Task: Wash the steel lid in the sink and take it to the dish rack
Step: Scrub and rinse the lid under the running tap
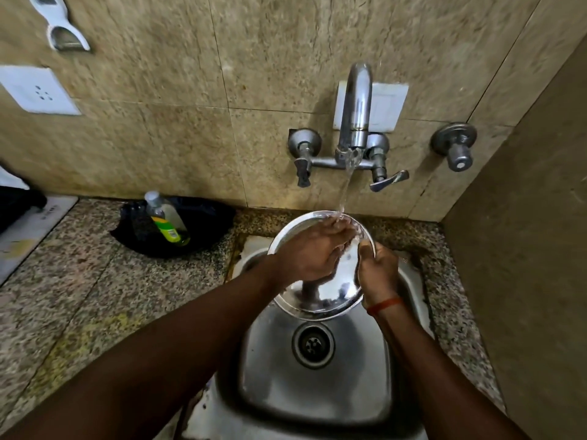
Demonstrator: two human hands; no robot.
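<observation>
A round steel lid (330,296) is held tilted over the steel sink (317,392), under the running water from the wall tap (355,103). My right hand (376,273) grips the lid's right rim; a red thread is on its wrist. My left hand (313,252) lies flat across the lid's inner face, fingers toward the stream at the top edge. The water hits the lid near my left fingertips. No dish rack is in view.
A green soap bottle (165,222) lies in a black dish (203,230) on the granite counter (79,296) left of the sink. A side wall (524,249) stands close on the right. Tap handles (386,179) and a wall valve (455,149) project above the sink.
</observation>
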